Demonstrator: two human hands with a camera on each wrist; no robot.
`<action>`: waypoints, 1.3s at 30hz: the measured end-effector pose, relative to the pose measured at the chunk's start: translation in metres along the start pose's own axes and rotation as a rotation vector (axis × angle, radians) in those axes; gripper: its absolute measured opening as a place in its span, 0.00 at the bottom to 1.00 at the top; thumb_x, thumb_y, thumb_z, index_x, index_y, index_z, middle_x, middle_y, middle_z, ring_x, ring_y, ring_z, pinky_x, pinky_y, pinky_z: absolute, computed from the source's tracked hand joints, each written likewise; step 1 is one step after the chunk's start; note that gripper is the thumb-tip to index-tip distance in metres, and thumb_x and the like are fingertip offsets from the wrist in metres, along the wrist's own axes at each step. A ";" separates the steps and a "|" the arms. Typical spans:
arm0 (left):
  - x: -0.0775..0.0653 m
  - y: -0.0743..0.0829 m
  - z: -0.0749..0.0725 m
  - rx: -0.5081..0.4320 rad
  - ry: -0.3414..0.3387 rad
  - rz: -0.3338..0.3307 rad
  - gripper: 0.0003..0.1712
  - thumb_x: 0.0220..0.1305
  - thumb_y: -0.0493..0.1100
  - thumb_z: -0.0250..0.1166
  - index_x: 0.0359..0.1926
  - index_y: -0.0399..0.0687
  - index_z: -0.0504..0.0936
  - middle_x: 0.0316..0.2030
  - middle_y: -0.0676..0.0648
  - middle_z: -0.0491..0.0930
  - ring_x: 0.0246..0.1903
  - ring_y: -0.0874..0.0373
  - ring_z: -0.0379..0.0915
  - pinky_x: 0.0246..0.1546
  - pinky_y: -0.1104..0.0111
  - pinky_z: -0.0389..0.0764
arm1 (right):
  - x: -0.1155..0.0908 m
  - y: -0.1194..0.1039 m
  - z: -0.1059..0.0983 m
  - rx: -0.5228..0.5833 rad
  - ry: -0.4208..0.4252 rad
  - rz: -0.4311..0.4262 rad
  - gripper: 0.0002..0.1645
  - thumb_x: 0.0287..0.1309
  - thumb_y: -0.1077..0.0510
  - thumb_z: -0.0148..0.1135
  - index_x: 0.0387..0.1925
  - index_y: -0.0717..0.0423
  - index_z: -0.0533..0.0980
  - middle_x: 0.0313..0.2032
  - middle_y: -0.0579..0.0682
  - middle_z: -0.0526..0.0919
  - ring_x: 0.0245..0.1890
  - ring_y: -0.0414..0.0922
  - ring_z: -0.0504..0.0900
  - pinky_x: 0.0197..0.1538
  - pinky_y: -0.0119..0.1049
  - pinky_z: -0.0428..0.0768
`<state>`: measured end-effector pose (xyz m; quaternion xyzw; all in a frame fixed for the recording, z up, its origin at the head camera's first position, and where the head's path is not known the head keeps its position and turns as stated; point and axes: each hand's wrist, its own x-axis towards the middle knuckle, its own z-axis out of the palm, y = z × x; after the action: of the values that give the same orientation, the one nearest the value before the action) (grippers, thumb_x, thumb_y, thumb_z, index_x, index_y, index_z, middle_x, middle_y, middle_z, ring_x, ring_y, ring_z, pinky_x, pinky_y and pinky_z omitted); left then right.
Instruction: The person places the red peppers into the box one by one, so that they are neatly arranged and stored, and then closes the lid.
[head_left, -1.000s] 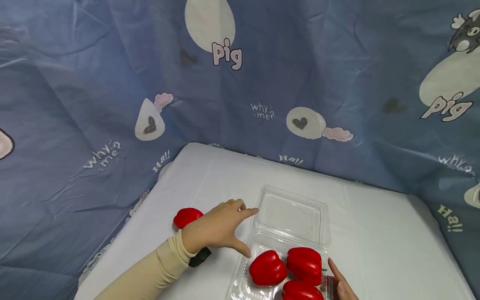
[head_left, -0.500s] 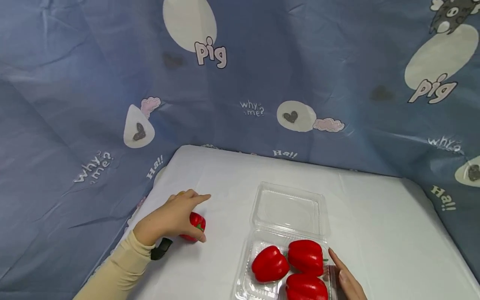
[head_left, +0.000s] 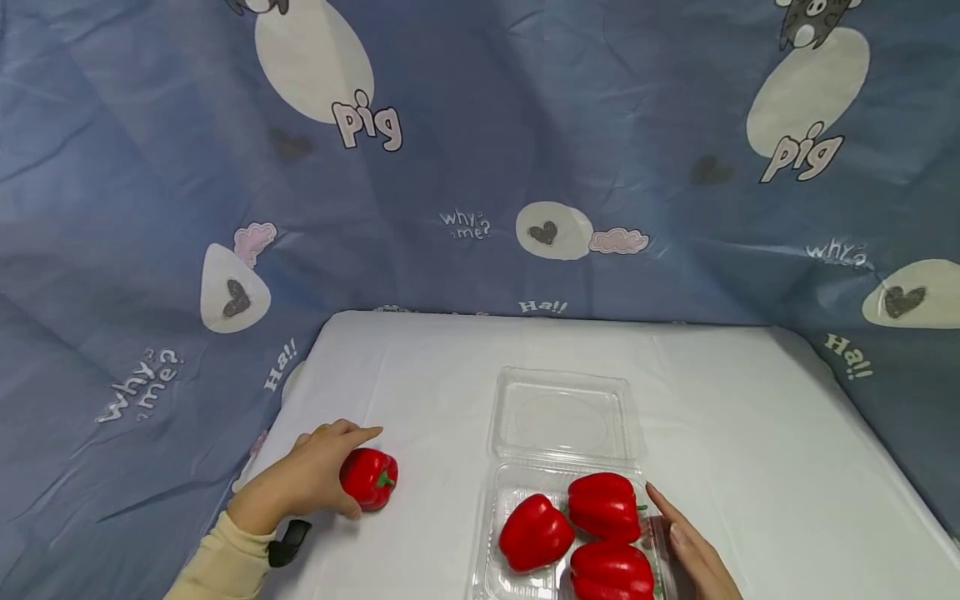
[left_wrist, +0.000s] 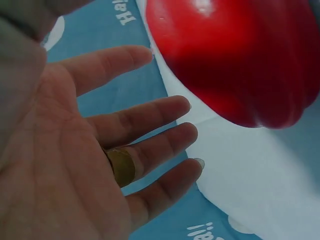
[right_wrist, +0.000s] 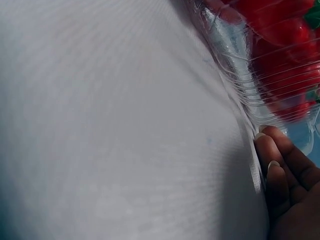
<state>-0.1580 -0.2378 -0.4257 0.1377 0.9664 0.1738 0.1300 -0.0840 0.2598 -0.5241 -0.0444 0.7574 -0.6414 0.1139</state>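
A red bell pepper [head_left: 367, 481] lies on the left part of the white table, its green stem facing right. My left hand [head_left: 300, 483] is beside it, thumb and forefinger spread around its left side. In the left wrist view, a gap shows between the straight fingers [left_wrist: 150, 117] and the pepper. A clear plastic clamshell container [head_left: 486, 521] holds three more red bell peppers [head_left: 535, 533]. Extended fingers of my right hand [head_left: 696, 550] rest along the container's right wall; in the right wrist view, its fingertips [right_wrist: 270, 145] are right at the ribbed plastic.
The container's clear lid [head_left: 561, 417] lies folded back, away from me. White cloth [head_left: 750, 433] covers the table. A blue printed curtain [head_left: 420, 167] hangs behind and along both sides. A dark strap [head_left: 288, 543] sits at my left wrist.
My left hand has moved left from beside the container to the lone pepper. My right hand stays at the container's side. The head view has swung somewhat to the right.
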 end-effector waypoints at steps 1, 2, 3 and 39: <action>0.000 -0.001 0.002 -0.001 0.000 -0.001 0.58 0.26 0.50 0.88 0.66 0.48 0.75 0.52 0.45 0.75 0.54 0.43 0.69 0.47 0.44 0.68 | 0.000 0.000 0.000 -0.010 0.006 0.002 0.32 0.78 0.49 0.28 0.76 0.59 0.51 0.51 0.64 0.76 0.47 0.49 0.79 0.45 0.41 0.80; 0.000 -0.002 0.003 -0.002 -0.002 -0.001 0.58 0.26 0.49 0.88 0.65 0.47 0.75 0.52 0.45 0.75 0.54 0.43 0.69 0.47 0.44 0.68 | 0.001 0.000 0.000 -0.017 0.009 0.004 0.32 0.78 0.49 0.29 0.76 0.59 0.52 0.51 0.64 0.76 0.48 0.49 0.79 0.45 0.40 0.79; 0.001 -0.003 0.004 -0.005 -0.004 -0.007 0.58 0.25 0.49 0.88 0.65 0.47 0.75 0.53 0.44 0.75 0.54 0.42 0.69 0.48 0.44 0.68 | 0.001 0.000 0.000 -0.020 0.015 0.011 0.32 0.78 0.49 0.29 0.76 0.58 0.52 0.52 0.64 0.76 0.48 0.49 0.79 0.46 0.40 0.79; 0.003 -0.010 0.012 -0.129 -0.012 0.019 0.45 0.33 0.41 0.84 0.59 0.41 0.76 0.46 0.47 0.78 0.46 0.49 0.74 0.39 0.55 0.82 | 0.005 0.004 0.004 -0.107 0.017 -0.050 0.32 0.78 0.52 0.28 0.74 0.66 0.52 0.45 0.56 0.80 0.43 0.44 0.80 0.42 0.37 0.80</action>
<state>-0.1594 -0.2423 -0.4406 0.1392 0.9510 0.2361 0.1429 -0.0877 0.2561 -0.5293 -0.0640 0.7903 -0.6029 0.0888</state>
